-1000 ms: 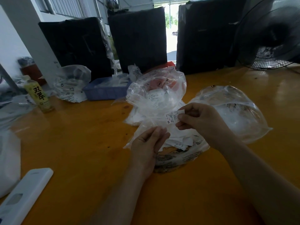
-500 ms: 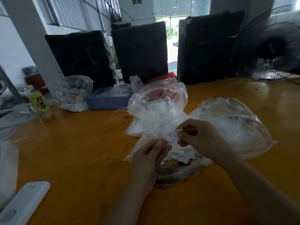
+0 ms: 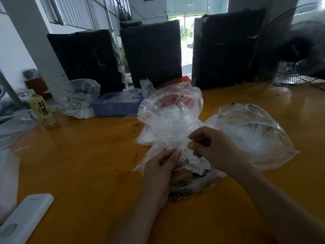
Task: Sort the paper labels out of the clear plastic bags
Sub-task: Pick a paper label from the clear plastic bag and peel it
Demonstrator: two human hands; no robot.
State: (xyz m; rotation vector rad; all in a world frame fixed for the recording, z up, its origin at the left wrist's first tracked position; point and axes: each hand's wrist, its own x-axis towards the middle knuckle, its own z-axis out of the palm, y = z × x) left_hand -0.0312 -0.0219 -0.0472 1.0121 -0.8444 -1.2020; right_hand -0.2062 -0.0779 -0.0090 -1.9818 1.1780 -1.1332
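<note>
The right hand (image 3: 213, 148) has its grip closed tight: thumb and fingertips pinch the top end of a small paper label (image 3: 183, 152). The left hand (image 3: 161, 167) curls its fingers round the crumpled neck of a clear bag (image 3: 169, 120), pinching the plastic just at 8 o'clock of the label. The label hangs between the two hands, touching both.

Under the hands lies a heap of loose labels (image 3: 197, 167) on a printed bag (image 3: 191, 185). At 3 o'clock of the right hand sits a puffed clear bag (image 3: 255, 136), touching the wrist. On the orange table (image 3: 88, 164), a blue tray (image 3: 116, 105) sits at 11 o'clock, with another bag (image 3: 77, 99) and a bottle (image 3: 43, 110) farther left. A white device (image 3: 22, 221) lies at 8 o'clock. Black bundles (image 3: 151, 53) and a fan (image 3: 295, 48) stand behind.
</note>
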